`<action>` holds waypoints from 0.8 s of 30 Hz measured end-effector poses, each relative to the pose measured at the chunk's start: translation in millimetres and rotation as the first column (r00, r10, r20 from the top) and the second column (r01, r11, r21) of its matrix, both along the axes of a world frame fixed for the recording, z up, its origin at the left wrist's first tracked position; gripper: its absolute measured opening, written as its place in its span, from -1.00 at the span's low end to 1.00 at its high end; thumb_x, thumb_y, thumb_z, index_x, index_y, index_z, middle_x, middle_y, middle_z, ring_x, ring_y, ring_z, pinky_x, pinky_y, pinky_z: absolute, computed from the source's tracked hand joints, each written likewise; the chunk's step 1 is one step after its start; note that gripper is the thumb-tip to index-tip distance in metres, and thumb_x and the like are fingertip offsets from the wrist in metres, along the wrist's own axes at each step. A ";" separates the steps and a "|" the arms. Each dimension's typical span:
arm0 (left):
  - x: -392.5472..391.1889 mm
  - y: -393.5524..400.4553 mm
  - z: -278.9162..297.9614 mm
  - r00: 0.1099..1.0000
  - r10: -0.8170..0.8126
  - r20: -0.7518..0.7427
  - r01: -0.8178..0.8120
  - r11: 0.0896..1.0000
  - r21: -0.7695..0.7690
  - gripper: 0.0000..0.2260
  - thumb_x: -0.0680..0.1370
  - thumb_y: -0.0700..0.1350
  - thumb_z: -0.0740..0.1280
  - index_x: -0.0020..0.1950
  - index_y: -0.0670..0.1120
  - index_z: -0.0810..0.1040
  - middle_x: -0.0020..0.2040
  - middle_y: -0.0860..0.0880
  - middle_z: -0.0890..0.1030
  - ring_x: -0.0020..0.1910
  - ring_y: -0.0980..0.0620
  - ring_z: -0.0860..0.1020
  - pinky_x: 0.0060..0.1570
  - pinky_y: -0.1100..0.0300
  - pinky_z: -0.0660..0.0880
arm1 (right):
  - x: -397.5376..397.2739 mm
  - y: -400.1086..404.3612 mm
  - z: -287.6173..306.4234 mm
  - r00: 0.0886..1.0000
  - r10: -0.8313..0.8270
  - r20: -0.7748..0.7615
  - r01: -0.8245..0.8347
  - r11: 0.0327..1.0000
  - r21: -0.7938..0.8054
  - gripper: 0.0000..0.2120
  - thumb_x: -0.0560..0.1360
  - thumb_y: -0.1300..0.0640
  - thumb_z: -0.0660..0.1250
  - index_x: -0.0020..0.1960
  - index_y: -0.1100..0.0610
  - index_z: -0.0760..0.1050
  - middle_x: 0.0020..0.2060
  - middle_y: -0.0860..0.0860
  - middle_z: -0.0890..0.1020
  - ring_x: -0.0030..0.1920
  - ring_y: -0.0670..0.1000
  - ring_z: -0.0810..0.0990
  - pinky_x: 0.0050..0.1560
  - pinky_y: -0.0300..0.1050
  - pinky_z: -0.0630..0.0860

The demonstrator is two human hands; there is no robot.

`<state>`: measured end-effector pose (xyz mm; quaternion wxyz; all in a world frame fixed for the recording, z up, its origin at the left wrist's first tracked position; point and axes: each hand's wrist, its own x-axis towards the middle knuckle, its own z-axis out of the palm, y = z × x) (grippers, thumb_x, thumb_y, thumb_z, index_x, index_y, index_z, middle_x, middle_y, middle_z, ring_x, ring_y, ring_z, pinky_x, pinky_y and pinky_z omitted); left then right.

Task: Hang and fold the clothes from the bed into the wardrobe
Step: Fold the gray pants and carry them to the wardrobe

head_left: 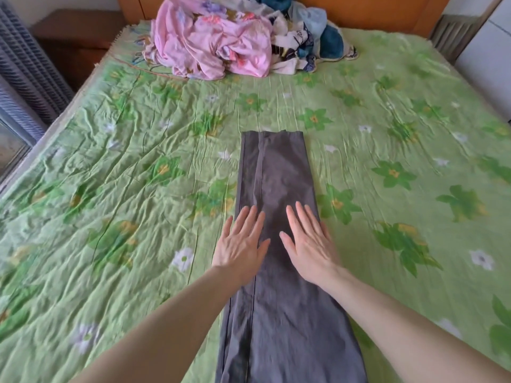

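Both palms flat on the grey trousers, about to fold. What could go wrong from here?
1. The bedsheet is heavily wrinkled; smoothing or folding the grey trousers on it may drag creases into the fabric.
2. The left hand sits on the trousers' left edge, half on the sheet, so the layers could shift out of line.
3. The pile of clothes looks tangled; pulling one piece may drag others.

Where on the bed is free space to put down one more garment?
Free: green bedspread left of the grey trousers, toward the bed's left edge; also right of them. Both patches end at the clothes pile by the headboard. Crowded: the middle, where left hand and right hand press the trousers.
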<state>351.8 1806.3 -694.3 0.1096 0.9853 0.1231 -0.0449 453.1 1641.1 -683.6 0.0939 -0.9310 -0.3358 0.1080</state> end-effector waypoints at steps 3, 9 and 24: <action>23.0 2.1 -11.8 0.998 -0.052 -0.035 0.054 0.998 0.036 -0.23 0.54 0.26 -0.40 0.73 0.00 -0.16 0.73 0.03 -0.14 0.70 0.04 -0.20 0.66 -0.03 -0.21 | 27.2 23.9 -6.4 1.000 0.015 0.002 -0.015 1.000 -0.018 -0.38 0.73 -0.18 -0.09 0.70 0.02 -0.18 0.68 -0.03 -0.20 0.67 -0.02 -0.24 0.66 0.08 -0.12; 25.6 20.7 -30.7 0.995 -0.054 -0.086 0.059 0.997 0.056 -0.20 0.54 0.31 -0.36 0.73 -0.03 -0.15 0.73 -0.04 -0.16 0.71 0.00 -0.13 0.67 -0.03 -0.16 | 73.7 64.5 -20.9 0.995 -0.092 -0.024 0.090 0.993 -0.080 -0.33 0.70 -0.28 -0.11 0.70 -0.04 -0.20 0.68 0.01 -0.22 0.67 0.05 -0.23 0.64 0.14 -0.17; 35.9 65.0 -28.8 0.964 -0.183 0.193 0.142 0.968 0.208 -0.52 0.69 0.15 0.06 0.19 -0.18 0.61 0.16 -0.17 0.63 0.21 -0.22 0.57 0.26 -0.12 0.43 | 100.4 119.5 -46.2 1.000 -0.018 -0.010 0.018 0.999 -0.038 -0.33 0.68 -0.33 -0.10 0.70 -0.05 -0.04 0.69 0.03 -0.01 0.67 0.09 -0.05 0.62 0.15 -0.03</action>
